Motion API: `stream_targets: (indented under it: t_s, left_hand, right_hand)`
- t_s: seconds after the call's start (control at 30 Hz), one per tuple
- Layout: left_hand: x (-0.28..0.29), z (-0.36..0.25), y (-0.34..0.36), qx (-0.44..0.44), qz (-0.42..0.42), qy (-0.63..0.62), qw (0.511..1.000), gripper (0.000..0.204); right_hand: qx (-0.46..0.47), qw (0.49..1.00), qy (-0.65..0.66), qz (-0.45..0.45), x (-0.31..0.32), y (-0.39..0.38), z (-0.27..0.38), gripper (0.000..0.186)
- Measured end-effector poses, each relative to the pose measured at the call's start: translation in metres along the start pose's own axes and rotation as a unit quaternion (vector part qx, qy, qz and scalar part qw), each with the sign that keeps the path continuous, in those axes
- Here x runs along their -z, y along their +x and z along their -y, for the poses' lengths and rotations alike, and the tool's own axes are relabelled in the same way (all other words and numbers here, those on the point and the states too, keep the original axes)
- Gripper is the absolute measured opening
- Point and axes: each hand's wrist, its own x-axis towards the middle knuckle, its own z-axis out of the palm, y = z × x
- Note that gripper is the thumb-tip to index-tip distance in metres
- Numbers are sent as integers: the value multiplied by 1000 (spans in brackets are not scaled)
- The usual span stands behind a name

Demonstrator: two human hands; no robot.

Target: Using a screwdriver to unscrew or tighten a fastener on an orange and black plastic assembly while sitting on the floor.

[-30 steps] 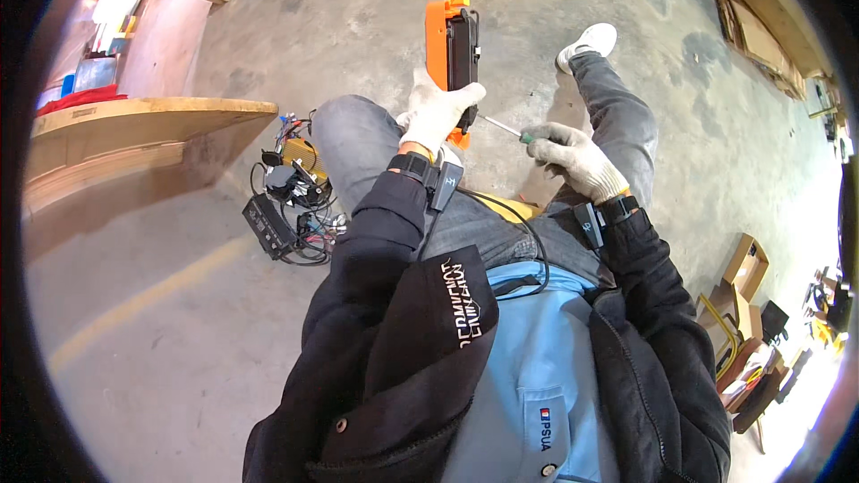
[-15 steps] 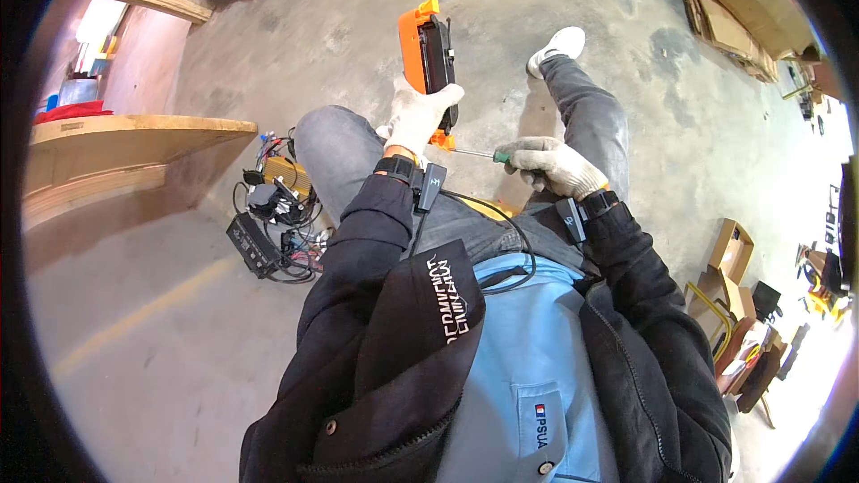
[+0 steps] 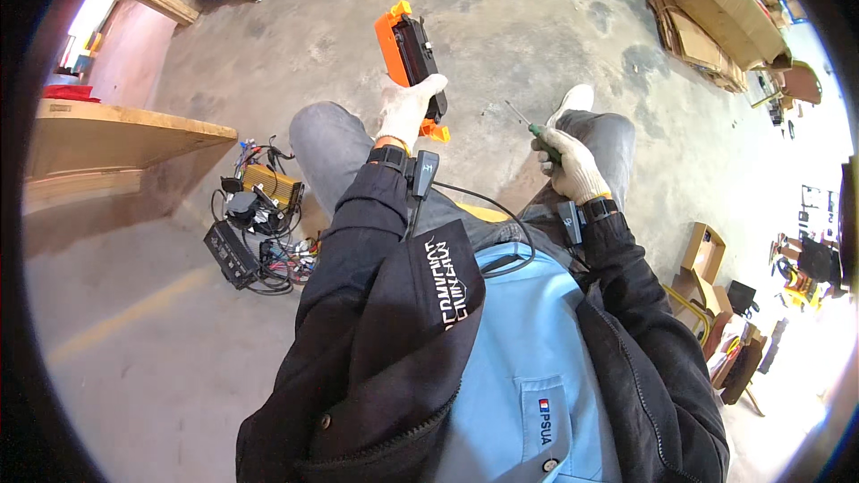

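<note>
1. Orange-and-black plastic device [image 3: 409, 52] stands upright at 12 o'clock, above the knees, gripped at its lower end by the white-gloved left hand [image 3: 407, 107].
2. White-gloved right hand [image 3: 568, 165], at 2 o'clock, is closed around a green-handled screwdriver [image 3: 528, 127], well apart from the device.
3. Pile of black and yellow electronic parts with wires [image 3: 255, 228] lies on the grey concrete floor [image 3: 295, 45] at 9 o'clock.

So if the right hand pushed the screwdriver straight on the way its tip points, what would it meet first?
Probably the orange and black device held up in the left hand. The right hand aims the screwdriver up-left toward it, though depth is unclear.
</note>
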Motion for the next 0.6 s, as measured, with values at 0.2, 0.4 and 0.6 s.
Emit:
stream_targets:
  t_s: [0.2,0.4,0.6]
  left_hand:
    - [-2,1,1,13,34,-20,999,40]
    - [5,6,-3,-2,18,22,1000,45]
    - [14,14,3,14,-16,5,1000,54]
  right_hand:
    - [19,998,57,-11,-1,-1,-1,23]
    - [24,999,24,31,-16,2,9,21]
    - [31,998,24,41,-24,-1,10,21]
